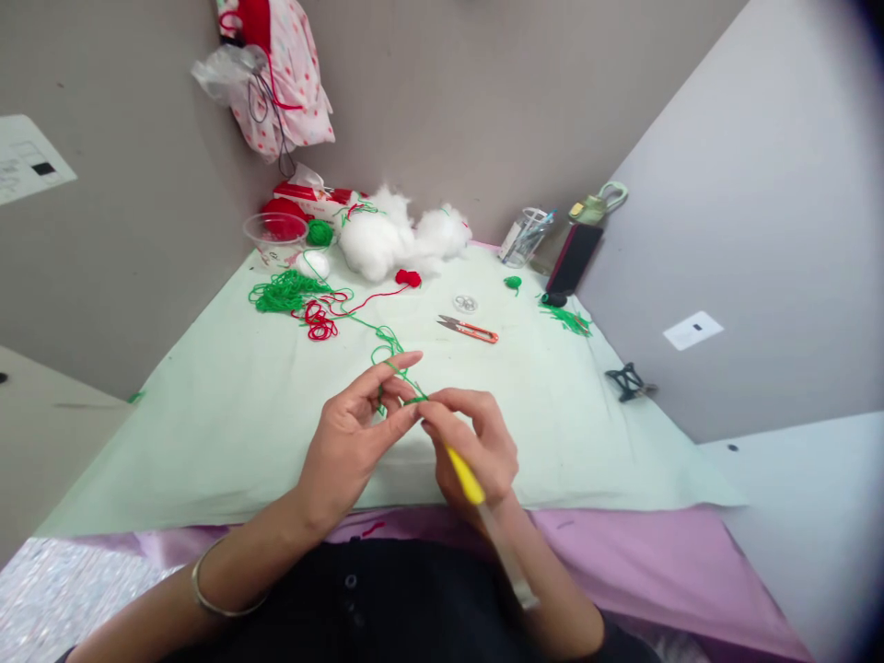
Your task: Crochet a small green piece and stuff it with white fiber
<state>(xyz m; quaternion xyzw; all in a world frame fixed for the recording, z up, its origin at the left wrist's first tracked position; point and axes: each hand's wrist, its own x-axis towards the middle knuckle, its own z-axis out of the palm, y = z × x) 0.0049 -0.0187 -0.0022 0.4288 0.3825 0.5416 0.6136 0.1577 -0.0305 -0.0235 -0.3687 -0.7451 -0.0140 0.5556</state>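
My right hand (pixel 483 447) is closed around a crochet hook (pixel 465 475) with a yellow grip and a pale, see-through handle end. The hook's tip meets a small piece of green crochet (pixel 415 400), which my left hand (pixel 345 447) pinches between thumb and fingers. Green yarn (pixel 388 341) passes over the raised left index finger and trails back to a loose green heap (pixel 286 292). Both hands nearly touch above the front of the table. Fingers cover most of the crochet piece.
On the pale green cloth (pixel 227 433) lie orange thread snips (pixel 476 331), a small round clear case (pixel 465 303), red yarn (pixel 319 322) and green scraps (pixel 567 319). White stuffing (pixel 377 244), a plastic tub (pixel 274 241), a pen holder (pixel 525 238) and a phone (pixel 575 260) stand behind.
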